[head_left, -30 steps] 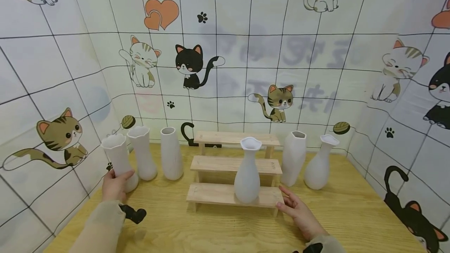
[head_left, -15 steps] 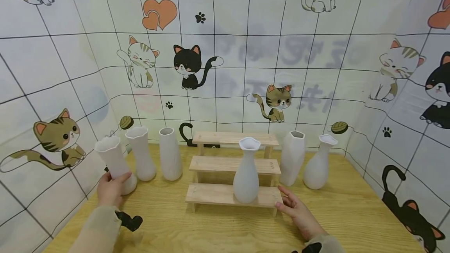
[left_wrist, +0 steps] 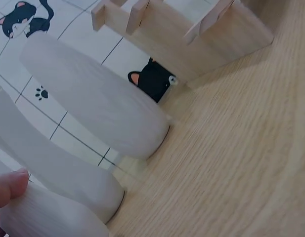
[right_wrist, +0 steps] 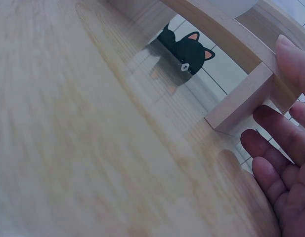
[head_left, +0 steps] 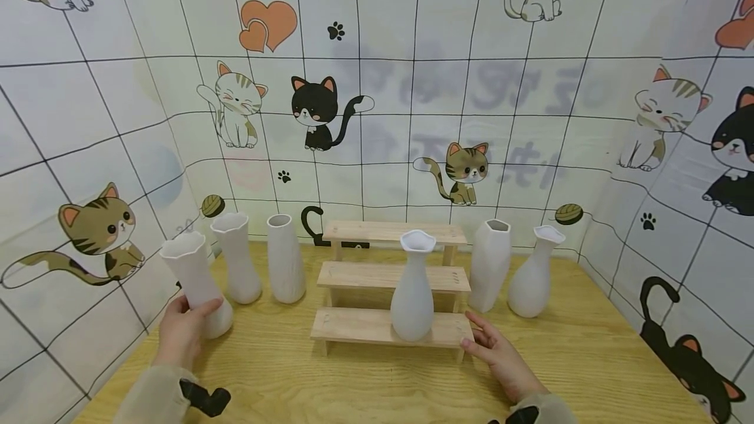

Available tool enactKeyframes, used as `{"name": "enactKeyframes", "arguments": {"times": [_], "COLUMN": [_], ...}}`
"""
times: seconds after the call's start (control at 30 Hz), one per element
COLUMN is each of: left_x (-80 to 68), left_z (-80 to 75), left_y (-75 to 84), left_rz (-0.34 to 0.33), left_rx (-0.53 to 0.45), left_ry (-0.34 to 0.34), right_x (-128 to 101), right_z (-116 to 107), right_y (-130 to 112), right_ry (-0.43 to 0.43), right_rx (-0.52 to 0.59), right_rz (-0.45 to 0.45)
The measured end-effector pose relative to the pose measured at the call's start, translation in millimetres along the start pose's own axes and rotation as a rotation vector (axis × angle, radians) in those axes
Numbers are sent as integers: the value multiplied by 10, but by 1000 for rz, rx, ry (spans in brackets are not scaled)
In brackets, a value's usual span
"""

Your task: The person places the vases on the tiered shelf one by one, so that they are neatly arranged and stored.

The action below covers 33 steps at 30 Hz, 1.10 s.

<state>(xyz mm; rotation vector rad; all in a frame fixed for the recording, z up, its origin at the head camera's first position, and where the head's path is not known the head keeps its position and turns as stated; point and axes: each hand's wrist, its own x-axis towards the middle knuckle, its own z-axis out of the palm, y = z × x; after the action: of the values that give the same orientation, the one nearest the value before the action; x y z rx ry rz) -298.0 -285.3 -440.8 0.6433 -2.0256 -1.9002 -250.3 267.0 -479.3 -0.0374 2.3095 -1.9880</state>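
Observation:
My left hand (head_left: 184, 331) grips the lower part of a white vase (head_left: 193, 270) with a wavy rim, thumb in front; the vase leans a little left in the head view. In the left wrist view my thumb (left_wrist: 16, 181) presses on its side. My right hand (head_left: 501, 355) rests at the right end of the bottom step of a three-step wooden stand (head_left: 353, 327). In the right wrist view its thumb and index finger lie against that end, the other fingers loosely bent. A white long-necked vase (head_left: 413, 300) stands upright on the bottom step.
Behind the held vase stand a flared vase (head_left: 237, 257) and a straight ribbed vase (head_left: 286, 259). Right of the stand are a faceted vase (head_left: 490, 267) and a narrow-necked vase (head_left: 535, 280). The wooden table (head_left: 377, 388) ends at a cat-print cloth wall (head_left: 389, 84).
My left hand and the wavy-rimmed vase have shifted slightly nearer to me. The right hand stays at the stand's end.

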Motion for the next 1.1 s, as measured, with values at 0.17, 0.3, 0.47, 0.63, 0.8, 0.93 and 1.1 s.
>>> {"name": "enactKeyframes", "arguments": {"times": [0.17,0.3,0.47,0.63,0.8,0.93,1.1], "left_x": [-204,-373,-439,-691,-967,-1043,-1119], "left_z": [-2,14,44,148,281,388,518], "left_y": [65,137,95,212,436,521,614], "left_rz": [30,34,82,121,105,112,130], "left_rx": [85,105,109,64,54,43,0], "left_ry": [-60,-121,-194,-265,-330,-352,-388], "right_x": [7,9,6,0,-3,-6,-4], "right_z": [1,2,0,-2,0,5,2], "right_y": [7,7,8,10,13,4,-5], "right_ry": [1,1,-1,-3,7,7,-3], "right_rx": [-1,-3,3,4,6,0,-10], "right_rz": [0,-1,2,-3,-5,-5,-5]}}
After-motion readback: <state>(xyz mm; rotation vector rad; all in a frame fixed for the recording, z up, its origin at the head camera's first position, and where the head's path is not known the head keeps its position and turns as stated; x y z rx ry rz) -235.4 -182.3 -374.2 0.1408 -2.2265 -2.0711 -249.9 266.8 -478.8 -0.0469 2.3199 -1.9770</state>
